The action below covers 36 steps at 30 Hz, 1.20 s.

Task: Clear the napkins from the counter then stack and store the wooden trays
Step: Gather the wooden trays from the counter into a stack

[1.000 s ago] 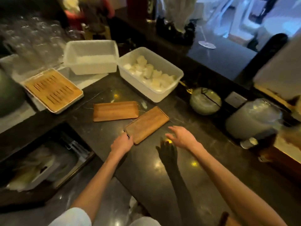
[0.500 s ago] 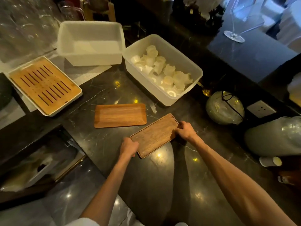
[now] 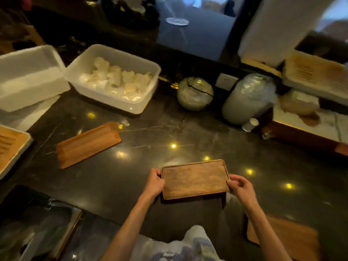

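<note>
Left hand (image 3: 155, 182) and right hand (image 3: 239, 187) clamped short ends of wooden tray (image 3: 194, 178), held level near table's (image 3: 188, 132) front edge. 0.5 s before, tray lay angled farther back; since pulled nearer body, squared. 2nd tray (image 3: 87, 145) lay apart, left. Dark glossy marble; white tub (image 3: 113, 80) behind.

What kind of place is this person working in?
Probably a bar or restaurant service counter: dark marble counter, a plastic tub of rolled napkins, and wooden serving trays being collected.
</note>
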Tool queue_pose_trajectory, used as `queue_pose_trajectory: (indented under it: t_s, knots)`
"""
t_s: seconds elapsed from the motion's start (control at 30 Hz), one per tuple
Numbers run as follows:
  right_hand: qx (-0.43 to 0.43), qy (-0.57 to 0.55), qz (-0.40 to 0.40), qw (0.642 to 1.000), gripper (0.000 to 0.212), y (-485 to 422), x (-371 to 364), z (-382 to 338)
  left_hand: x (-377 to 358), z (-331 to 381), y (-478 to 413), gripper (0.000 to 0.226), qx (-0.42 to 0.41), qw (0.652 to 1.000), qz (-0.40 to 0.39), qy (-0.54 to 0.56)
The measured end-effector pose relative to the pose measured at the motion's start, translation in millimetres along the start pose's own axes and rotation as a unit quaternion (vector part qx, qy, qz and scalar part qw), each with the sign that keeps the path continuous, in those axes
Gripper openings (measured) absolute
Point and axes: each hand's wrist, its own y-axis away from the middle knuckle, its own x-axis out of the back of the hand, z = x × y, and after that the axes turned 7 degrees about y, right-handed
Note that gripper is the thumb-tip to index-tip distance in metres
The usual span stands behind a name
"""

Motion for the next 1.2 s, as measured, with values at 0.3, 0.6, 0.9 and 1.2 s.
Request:
queue_pose_trajectory:
  t_s: [0.3, 0.6, 0.9, 1.2]
  knots:
    - [-0.045, -0.077, 0.088, 0.992, 0.025, 64.8, 129.1, 130.3, -145.9, -20.3, 65.5, 0.022, -0.037, 0.987, -0.103, -0.113]
    - [-0.048, -0.118, 0.110, 0.986, 0.023, 81.1, 221.3, 246.5, -269.5, -48.0, 104.8, 0.028, -0.116, 0.960, -0.113, -0.228]
    - [-0.035, -0.069, 0.088, 0.993, 0.025, 54.1, 247.9, 271.5, -313.8, -45.4, 113.1, 0.026, -0.156, 0.941, -0.032, -0.299]
    - [-0.025, 0.015, 0.093, 0.995, 0.032, 52.9, 248.0, 271.7, -322.4, -50.6, 118.5, 0.033, -0.164, 0.934, -0.004, -0.318]
